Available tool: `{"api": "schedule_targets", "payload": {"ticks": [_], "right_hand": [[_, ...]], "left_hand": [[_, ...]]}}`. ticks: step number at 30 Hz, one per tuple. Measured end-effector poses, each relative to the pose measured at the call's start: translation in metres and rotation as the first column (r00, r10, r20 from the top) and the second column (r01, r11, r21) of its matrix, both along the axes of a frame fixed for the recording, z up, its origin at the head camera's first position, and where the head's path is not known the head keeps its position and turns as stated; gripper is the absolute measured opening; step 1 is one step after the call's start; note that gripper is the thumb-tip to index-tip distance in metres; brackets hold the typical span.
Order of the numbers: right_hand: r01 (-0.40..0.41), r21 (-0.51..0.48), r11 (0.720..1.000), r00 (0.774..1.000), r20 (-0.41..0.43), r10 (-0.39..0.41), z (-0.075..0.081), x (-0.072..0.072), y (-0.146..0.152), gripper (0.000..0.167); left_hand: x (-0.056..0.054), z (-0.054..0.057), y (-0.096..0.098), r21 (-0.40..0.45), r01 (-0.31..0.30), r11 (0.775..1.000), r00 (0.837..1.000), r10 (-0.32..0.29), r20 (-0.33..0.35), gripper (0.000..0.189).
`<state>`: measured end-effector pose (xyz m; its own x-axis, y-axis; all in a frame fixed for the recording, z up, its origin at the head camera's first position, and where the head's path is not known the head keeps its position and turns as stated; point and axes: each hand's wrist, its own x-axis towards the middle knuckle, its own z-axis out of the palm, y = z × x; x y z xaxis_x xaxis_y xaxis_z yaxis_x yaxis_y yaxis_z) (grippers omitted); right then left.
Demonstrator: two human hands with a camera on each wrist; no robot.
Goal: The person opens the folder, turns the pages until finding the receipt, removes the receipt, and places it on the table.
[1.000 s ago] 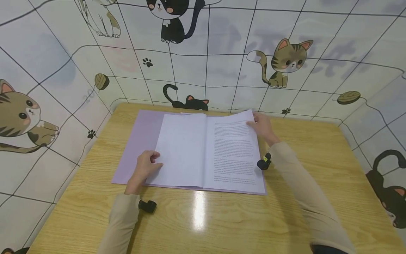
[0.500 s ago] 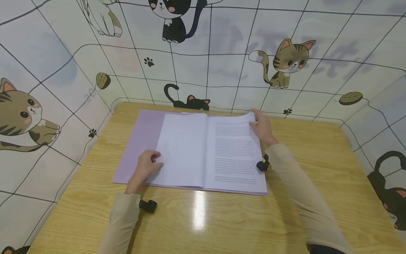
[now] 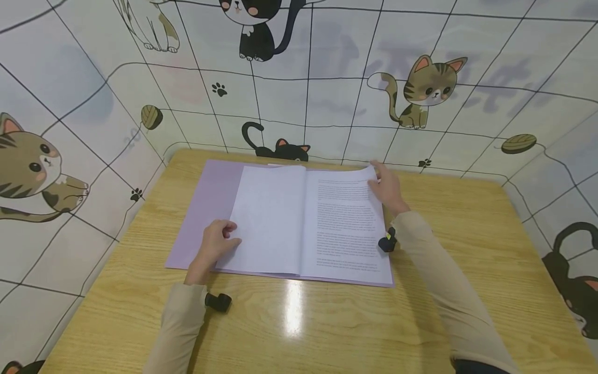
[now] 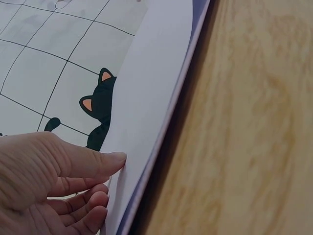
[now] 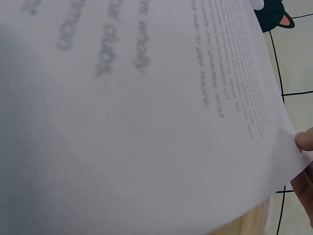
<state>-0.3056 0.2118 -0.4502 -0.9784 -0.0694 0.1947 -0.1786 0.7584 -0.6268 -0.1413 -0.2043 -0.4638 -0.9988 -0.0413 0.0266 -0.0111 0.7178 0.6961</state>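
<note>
A purple folder with white sheets lies spread on the wooden table. Its left page is blank; the right page bears printed text. At the left page's outer edge, my left hand holds the paper, thumb on top and the other fingers curled by the edge, as the left wrist view shows. My right hand pinches the upper right corner of the printed page, its thumb on the face and other fingers behind. That corner is lifted and the sheet bows.
Tabletop stretches in front of the folder and to both sides. A wall covering printed with cats rises behind the table and along its sides. Small black cameras sit on both wrists, the right one above the printed page's edge.
My right hand has shifted slightly right and its index finger now reaches up along the page corner. My left hand keeps its place at the blank page.
</note>
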Motion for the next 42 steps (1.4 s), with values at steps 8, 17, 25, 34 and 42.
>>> {"api": "schedule_targets", "payload": {"ticks": [8, 17, 25, 34, 42], "right_hand": [[0.033, -0.006, 0.999, 0.998, -0.045, -0.034, -0.008, -0.001, 0.000, 0.034], [0.055, -0.168, 0.984, 0.997, -0.037, -0.062, -0.014, -0.001, 0.004, 0.026], [0.142, -0.370, 0.918, 0.977, 0.200, -0.071, -0.011, 0.002, 0.005, 0.041], [0.257, -0.439, 0.861, 0.907, 0.418, -0.057, -0.008, 0.001, -0.004, 0.047], [0.246, -0.403, 0.882, 0.905, 0.421, -0.060, -0.015, -0.002, -0.003, 0.043]], "left_hand": [[-0.001, -0.001, 0.000, 0.007, 0.001, 1.000, 1.000, -0.001, 0.004, 0.031], [-0.002, -0.002, -0.001, 0.011, -0.003, 1.000, 1.000, 0.003, 0.004, 0.031], [-0.001, -0.002, -0.001, 0.010, 0.001, 1.000, 1.000, -0.001, -0.008, 0.030], [0.000, -0.002, -0.002, 0.015, 0.008, 1.000, 1.000, -0.007, -0.018, 0.030], [0.000, -0.002, -0.002, 0.019, 0.024, 1.000, 0.999, -0.024, -0.024, 0.029]]}}
